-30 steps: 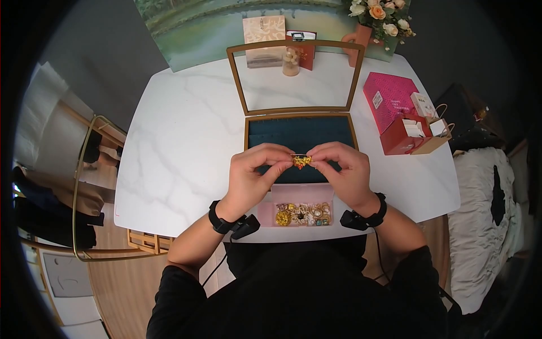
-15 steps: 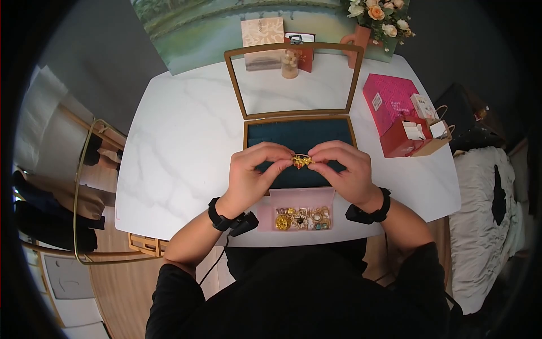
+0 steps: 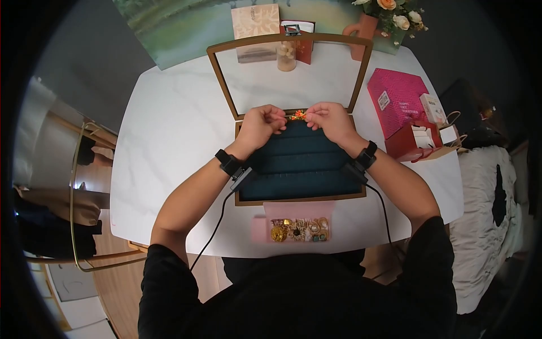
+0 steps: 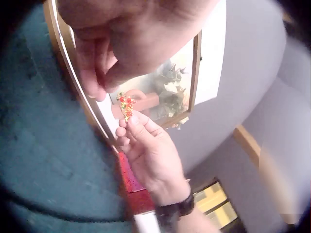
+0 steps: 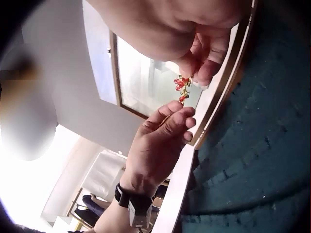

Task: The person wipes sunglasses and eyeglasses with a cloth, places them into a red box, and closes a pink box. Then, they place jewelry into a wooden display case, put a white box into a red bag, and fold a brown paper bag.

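Between my two hands hangs a small gold piece of jewelry [image 3: 297,115] with red stones, held level over the far edge of the display box. My left hand [image 3: 258,130] pinches one end between thumb and fingers. At the other end, my right hand [image 3: 333,125] pinches it the same way. In the right wrist view, red petal-like stones and green bits show on the jewelry [image 5: 182,87], and a thin gold wire runs into the left fingers. The box's dark teal lining [image 3: 299,164] has padded rows, and its wood-framed glass lid [image 3: 361,73] stands raised behind the hands.
A pink tray [image 3: 259,231] of assorted jewelry sits at the near table edge. To the right are a magenta box [image 3: 398,96] and a red paper bag [image 3: 403,144]. Behind the lid stand a patterned bag [image 3: 255,25] and a vase [image 3: 366,42] of flowers.
Both hands have moved forward with the jewelry, from over the near part of the box to its far edge. The box's lining and near frame are now uncovered.
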Motion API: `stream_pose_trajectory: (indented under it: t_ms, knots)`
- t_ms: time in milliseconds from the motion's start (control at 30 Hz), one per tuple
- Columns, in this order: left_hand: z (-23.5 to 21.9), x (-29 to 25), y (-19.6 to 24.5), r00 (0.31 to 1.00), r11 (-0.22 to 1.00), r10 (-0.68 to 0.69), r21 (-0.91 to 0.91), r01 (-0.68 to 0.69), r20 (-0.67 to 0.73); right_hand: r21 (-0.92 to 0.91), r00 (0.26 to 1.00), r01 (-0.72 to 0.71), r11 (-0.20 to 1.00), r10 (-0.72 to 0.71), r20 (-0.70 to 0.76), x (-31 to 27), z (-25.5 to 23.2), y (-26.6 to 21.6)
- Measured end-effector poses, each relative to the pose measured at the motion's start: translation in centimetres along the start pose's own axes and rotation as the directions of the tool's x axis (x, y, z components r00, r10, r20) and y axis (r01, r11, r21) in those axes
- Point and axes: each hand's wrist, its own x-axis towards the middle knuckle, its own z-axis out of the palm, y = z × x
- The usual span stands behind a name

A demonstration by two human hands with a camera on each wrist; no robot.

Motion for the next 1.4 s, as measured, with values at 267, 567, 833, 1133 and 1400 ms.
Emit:
stream_pose_trajectory:
  t_ms: [267,567,833,1133,1400]
  knots:
    - [0.8,-1.6,-0.6,0.957,0.637,0.289,0.741,-0.211,0.024,-0.052,0.986,-0.168,0.984,0.169,0.004,0.7,0.8,2.8]
    - [1.2,-1.2,-1.4,0.943,0.61,0.318,0.74,-0.285,0.102,0.033,0.987,-0.161,0.986,0.161,0.006,0.3,-0.2,3.2]
    - [1.8,0.3,-1.6,0.947,0.585,0.263,0.751,-0.308,0.184,0.094,0.981,-0.191,0.977,0.194,-0.027,-1.0,-2.3,4.0]
    - [6.9,1.1,1.9,0.994,0.241,0.065,0.965,-0.105,0.092,0.214,0.983,-0.183,0.959,0.18,0.034,-1.0,-2.9,4.6]
    - [1.7,1.0,-3.0,0.999,0.944,-0.017,0.329,0.027,-0.032,0.244,0.984,-0.177,0.953,0.176,0.028,-0.9,-2.9,4.7]
